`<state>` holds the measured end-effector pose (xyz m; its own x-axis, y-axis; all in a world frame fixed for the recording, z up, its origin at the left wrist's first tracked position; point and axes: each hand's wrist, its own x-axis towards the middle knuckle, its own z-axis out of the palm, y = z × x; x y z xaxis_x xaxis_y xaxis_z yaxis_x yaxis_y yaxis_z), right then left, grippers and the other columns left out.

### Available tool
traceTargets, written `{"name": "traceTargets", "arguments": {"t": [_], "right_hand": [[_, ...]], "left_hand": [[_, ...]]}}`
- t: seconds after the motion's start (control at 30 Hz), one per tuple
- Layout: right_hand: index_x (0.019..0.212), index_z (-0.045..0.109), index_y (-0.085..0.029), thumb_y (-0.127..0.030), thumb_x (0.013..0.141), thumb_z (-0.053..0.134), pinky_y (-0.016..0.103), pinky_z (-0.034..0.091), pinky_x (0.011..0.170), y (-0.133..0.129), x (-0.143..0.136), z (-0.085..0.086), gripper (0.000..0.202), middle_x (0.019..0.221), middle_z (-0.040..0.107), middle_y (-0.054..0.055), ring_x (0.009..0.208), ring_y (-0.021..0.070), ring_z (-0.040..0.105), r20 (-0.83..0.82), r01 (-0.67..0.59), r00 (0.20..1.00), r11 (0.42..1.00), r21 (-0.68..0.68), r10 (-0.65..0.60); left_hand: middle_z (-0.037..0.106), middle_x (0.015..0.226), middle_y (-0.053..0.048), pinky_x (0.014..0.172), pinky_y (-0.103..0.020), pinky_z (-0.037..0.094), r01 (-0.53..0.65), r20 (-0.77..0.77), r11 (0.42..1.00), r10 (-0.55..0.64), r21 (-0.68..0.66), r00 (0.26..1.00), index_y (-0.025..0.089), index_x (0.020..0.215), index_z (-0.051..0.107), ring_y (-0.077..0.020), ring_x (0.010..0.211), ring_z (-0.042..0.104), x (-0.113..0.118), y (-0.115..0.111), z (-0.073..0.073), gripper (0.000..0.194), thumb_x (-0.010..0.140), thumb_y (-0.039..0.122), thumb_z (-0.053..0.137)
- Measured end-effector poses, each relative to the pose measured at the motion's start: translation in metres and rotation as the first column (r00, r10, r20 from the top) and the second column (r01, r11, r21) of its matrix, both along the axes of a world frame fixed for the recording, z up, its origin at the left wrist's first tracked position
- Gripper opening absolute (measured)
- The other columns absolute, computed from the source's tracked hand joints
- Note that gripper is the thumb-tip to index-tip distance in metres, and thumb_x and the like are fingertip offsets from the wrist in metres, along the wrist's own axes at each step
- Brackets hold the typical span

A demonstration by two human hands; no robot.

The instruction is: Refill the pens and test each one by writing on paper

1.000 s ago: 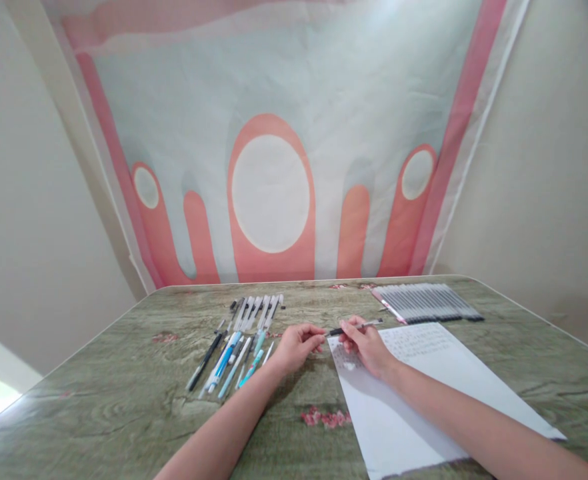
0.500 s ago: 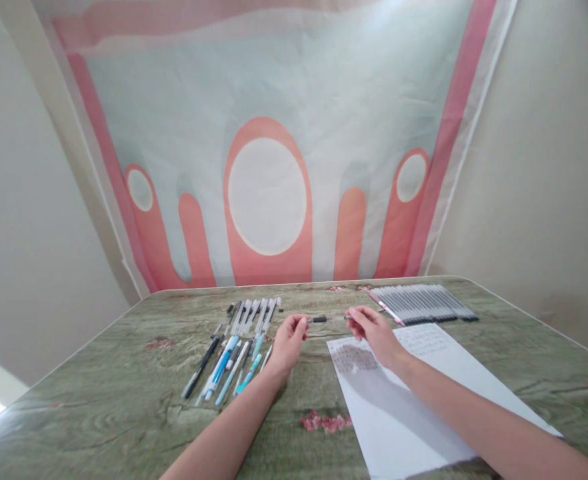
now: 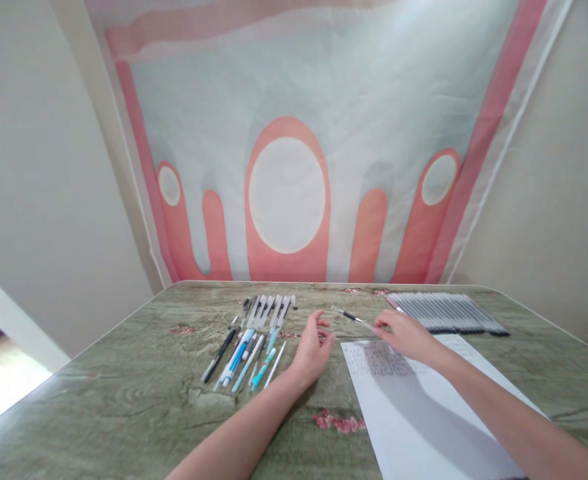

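Note:
My right hand [image 3: 405, 333] pinches the clear end of a pen [image 3: 354, 318] above the top of the paper. The pen has a dark grip and points up and to the left, its tip away from my fingers. My left hand [image 3: 315, 350] is held apart from it, fingers loosely spread and holding nothing. Left of that hand lie loose pens in blue, teal, white and black [image 3: 239, 357]. Behind them is a group of clear pen parts [image 3: 271, 311], laid side by side.
A row of grey-clear pens with dark ends [image 3: 449, 313] lies at the back right. A white sheet with handwriting [image 3: 424, 413] lies under my right forearm. The wood-patterned table [image 3: 124, 400] meets a wall hanging [image 3: 289, 263] at the back.
My left hand has let go of the pen's dark-grip end and its fingers have opened. My right hand keeps the pen, now slanted. The whole view has shifted slightly.

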<state>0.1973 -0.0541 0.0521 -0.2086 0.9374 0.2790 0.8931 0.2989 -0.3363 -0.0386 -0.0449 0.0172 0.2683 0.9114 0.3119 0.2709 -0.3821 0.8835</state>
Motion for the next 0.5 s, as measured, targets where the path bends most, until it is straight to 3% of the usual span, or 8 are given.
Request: {"name": "traceTargets", "arguments": {"t": [0.07, 0.2, 0.3, 0.5], "right_hand": [[0.064, 0.062, -0.02, -0.028, 0.076, 0.049, 0.026, 0.036, 0.065, 0.008, 0.011, -0.008, 0.019, 0.075, 0.065, 0.005, 0.077, 0.0196, 0.058, 0.09, 0.144, 0.985, 0.989, 0.037, -0.146], [0.072, 0.063, -0.019, -0.028, 0.078, 0.045, 0.029, 0.037, 0.06, 0.018, 0.032, -0.024, 0.021, 0.081, 0.065, 0.01, 0.076, 0.0231, 0.06, 0.252, 0.411, 0.877, 0.91, 0.046, -0.409], [0.079, 0.064, -0.016, -0.028, 0.08, 0.043, 0.03, 0.039, 0.06, 0.021, 0.04, -0.03, 0.024, 0.084, 0.064, 0.014, 0.076, 0.0243, 0.061, 0.305, 0.481, 0.826, 0.875, 0.056, -0.473], [0.083, 0.064, -0.01, -0.026, 0.081, 0.044, 0.031, 0.04, 0.06, 0.023, 0.041, -0.035, 0.026, 0.083, 0.063, 0.017, 0.076, 0.026, 0.062, 0.325, 0.531, 0.79, 0.845, 0.061, -0.52]], "left_hand": [[0.048, 0.105, -0.009, 0.073, -0.027, 0.043, 0.052, -0.119, 0.998, -0.047, 0.041, 0.992, 0.017, 0.118, 0.034, -0.0129, 0.081, 0.051, 0.001, -0.006, 0.0, 0.047, 0.076, 0.025, 0.053], [0.048, 0.107, -0.008, 0.087, -0.034, 0.037, 0.238, -0.373, 0.959, -0.167, 0.153, 0.913, 0.019, 0.109, 0.046, -0.0196, 0.096, 0.046, 0.0, -0.017, 0.003, 0.047, 0.068, 0.034, 0.062], [0.047, 0.111, -0.008, 0.092, -0.037, 0.032, 0.315, -0.476, 0.93, -0.194, 0.188, 0.858, 0.02, 0.109, 0.048, -0.0237, 0.105, 0.041, 0.0, -0.021, 0.006, 0.054, 0.063, 0.04, 0.066], [0.049, 0.109, -0.008, 0.09, -0.037, 0.033, 0.31, -0.532, 0.936, -0.18, 0.165, 0.827, 0.02, 0.107, 0.049, -0.0239, 0.103, 0.043, 0.001, -0.02, 0.007, 0.054, 0.062, 0.045, 0.065]]}}
